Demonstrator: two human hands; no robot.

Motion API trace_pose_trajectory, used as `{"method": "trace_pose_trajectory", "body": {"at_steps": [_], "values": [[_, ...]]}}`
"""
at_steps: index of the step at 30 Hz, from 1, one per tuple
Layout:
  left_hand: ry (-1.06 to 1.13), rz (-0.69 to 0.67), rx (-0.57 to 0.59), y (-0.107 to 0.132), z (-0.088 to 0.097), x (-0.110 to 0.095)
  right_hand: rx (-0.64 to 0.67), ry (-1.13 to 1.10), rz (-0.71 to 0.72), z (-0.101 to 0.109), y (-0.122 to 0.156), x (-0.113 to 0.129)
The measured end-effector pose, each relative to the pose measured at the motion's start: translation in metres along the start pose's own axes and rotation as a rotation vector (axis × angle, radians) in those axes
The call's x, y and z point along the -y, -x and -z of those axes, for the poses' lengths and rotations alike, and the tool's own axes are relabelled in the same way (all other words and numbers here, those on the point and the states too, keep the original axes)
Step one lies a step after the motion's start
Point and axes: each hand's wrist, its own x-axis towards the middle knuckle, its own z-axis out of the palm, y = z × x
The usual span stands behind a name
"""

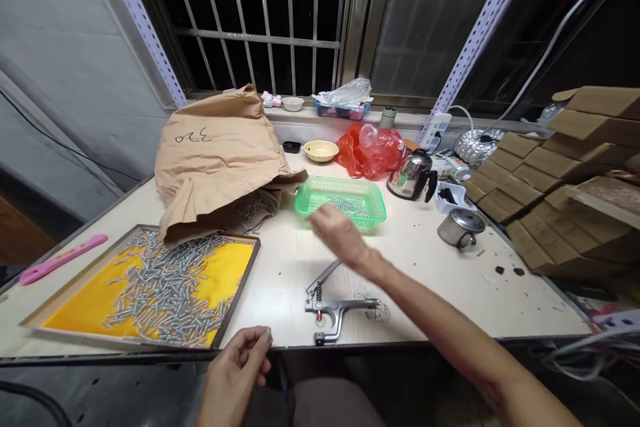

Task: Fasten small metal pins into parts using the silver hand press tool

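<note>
My left hand (239, 368) is at the table's front edge, thumb and forefinger pinched together; whatever small thing they may hold cannot be made out. Over the near rim of a green plastic basket (383, 207) is my right hand (340, 235), slightly blurred, its fingers curled closed and their contents hidden. Small metal pins or screws (350, 205) lie in the basket. Below my right forearm stands a grey metal hand press (333, 310) with its lever raised. A shallow tray (65, 317) with a yellow bottom, left of my left hand, bears a heap of silvery screw-like pieces (170, 287).
A large brown paper bag (220, 153) leans open over the tray, metal pieces in its mouth. Behind are a yellow bowl (321, 151) and red plastic bag (367, 153). To the right stand a kettle (410, 175), metal cup (460, 227) and stacked cardboard boxes (540, 180).
</note>
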Motion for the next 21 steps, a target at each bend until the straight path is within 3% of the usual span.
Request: {"method": "trace_pose_trajectory", "body": {"at_steps": [2, 4, 7, 10, 13, 16, 21], "values": [[0.014, 0.041, 0.112, -0.002, -0.010, -0.003, -0.031, 0.011, -0.103, 0.017, -0.010, -0.029], [0.022, 0.071, 0.187, -0.005, -0.020, -0.007, -0.010, 0.013, -0.147, 0.027, 0.003, -0.045], [0.034, 0.117, 0.267, -0.011, -0.033, -0.012, 0.171, -0.105, -0.074, 0.028, 0.058, -0.045], [0.043, 0.173, 0.334, -0.018, -0.042, -0.013, 0.371, -0.292, 0.007, 0.016, 0.124, -0.036], [0.054, 0.204, 0.365, -0.023, -0.048, -0.011, 0.416, -0.325, -0.068, -0.001, 0.168, -0.032], [0.049, 0.221, 0.372, -0.028, -0.050, -0.009, 0.380, -0.287, -0.141, -0.014, 0.177, -0.031], [0.050, 0.221, 0.353, -0.036, -0.046, -0.015, 0.345, -0.250, -0.120, -0.024, 0.155, -0.022]]}}
